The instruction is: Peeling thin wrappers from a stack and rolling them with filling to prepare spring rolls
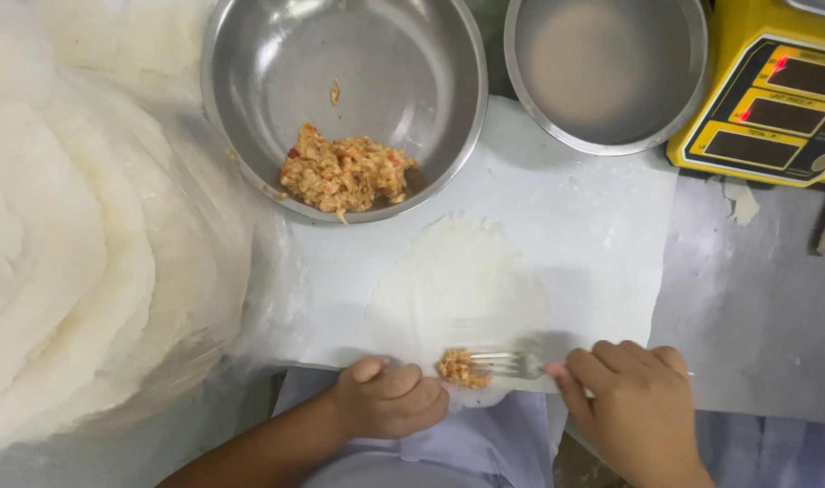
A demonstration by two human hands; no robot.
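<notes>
The right hand point(634, 407) is gripping a fork point(507, 364), pressing filling point(461, 369) onto the wrapper point(458, 289) at the board's point(593, 235) near edge. The left hand point(390, 398), loosely curled and holding nothing, is steadying the wrapper's edge. Rolling isn't begun; more filling is waiting in the bowl point(403, 63).

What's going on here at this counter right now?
A person is putting filling onto a thin round wrapper that lies on a white sheet. The right hand holds a fork whose tines touch a small mound of filling at the wrapper's near edge. The left hand rests curled beside that mound. Behind it, a steel bowl holds more of the orange-flecked filling, a second steel bowl holds cloudy liquid, a yellow scale stands at the right, and stacked wrappers sit at the left.
</notes>
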